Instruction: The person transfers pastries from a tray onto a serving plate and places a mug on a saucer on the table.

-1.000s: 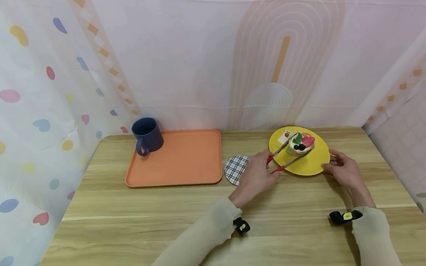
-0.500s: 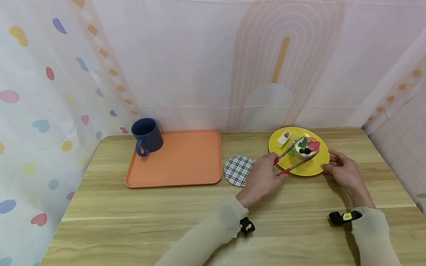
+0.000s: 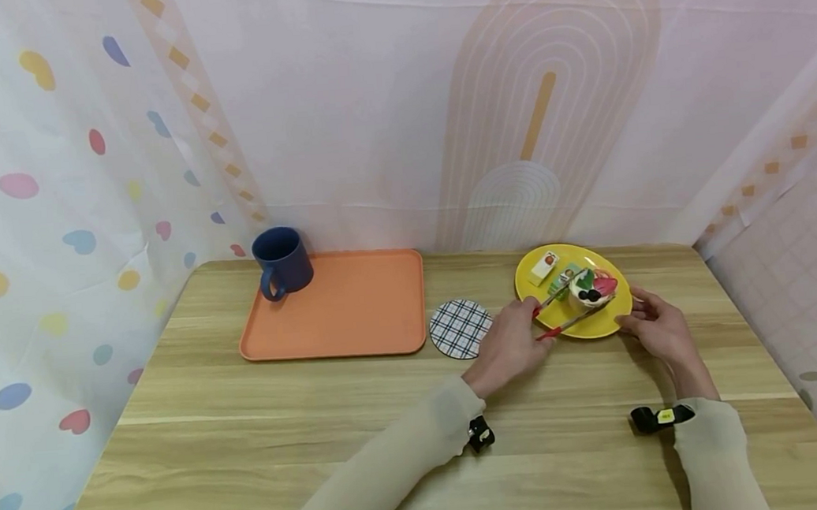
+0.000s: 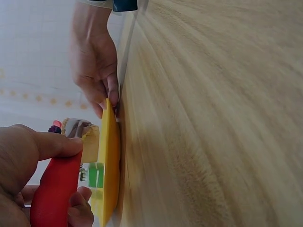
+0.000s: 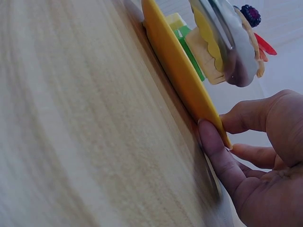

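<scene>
Slantwise, left hand (image 3: pixel 509 344) grips tongs (image 4: pixel 56 190) — right hand (image 3: pixel 661 326) pinches plate (image 3: pixel 599 326).

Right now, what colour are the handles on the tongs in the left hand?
The tong handles are red, showing best in the left wrist view.

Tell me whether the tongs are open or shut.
The tongs are open: in the head view their arms stand apart, either side of the cake.
</scene>
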`<state>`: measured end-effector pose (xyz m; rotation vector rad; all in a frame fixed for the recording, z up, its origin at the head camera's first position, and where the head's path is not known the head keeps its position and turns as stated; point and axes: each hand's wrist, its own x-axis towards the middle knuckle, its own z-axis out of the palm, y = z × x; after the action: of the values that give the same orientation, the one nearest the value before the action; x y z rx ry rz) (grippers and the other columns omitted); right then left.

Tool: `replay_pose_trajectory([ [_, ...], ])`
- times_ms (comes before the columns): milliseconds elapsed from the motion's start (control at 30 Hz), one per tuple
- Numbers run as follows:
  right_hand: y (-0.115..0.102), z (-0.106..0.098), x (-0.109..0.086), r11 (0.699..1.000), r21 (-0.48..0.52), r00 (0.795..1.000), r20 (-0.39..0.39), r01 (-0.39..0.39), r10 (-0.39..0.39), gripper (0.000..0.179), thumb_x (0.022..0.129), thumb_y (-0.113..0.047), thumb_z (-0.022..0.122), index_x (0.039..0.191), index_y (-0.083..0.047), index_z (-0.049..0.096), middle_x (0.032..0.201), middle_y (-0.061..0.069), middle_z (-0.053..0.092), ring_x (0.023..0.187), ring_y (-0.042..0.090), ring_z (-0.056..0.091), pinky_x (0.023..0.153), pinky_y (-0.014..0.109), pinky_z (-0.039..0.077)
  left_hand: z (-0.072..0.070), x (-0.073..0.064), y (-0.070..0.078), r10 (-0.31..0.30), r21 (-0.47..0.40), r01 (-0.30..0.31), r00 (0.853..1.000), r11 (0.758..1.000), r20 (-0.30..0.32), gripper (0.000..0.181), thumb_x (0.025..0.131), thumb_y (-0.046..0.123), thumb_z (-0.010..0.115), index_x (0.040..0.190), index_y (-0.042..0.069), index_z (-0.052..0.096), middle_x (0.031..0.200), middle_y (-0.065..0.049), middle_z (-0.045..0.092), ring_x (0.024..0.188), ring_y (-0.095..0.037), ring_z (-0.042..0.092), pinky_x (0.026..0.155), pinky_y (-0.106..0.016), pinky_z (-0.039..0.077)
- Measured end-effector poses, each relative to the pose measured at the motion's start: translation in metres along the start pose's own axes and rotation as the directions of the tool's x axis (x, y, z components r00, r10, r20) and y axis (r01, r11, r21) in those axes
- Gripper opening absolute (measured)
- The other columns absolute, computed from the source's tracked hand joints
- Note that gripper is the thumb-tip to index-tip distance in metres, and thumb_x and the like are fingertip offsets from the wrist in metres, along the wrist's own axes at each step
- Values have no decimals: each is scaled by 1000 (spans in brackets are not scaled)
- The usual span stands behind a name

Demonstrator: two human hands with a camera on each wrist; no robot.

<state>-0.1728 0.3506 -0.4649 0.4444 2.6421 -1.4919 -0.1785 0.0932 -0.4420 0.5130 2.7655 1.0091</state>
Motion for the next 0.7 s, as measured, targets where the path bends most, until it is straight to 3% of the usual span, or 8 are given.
replay_pose_trajectory([
  [700,1,0,0,1000,6,1000,6,-3,3,72,101,-14,62,161,2,24,148,27,44,97,-5,49,77,12,53,16,8,0,-4,69,3,1000,998,3,49,90,32,79,131,12,59,112,-3,68,79,-9,56,65,-22,49],
])
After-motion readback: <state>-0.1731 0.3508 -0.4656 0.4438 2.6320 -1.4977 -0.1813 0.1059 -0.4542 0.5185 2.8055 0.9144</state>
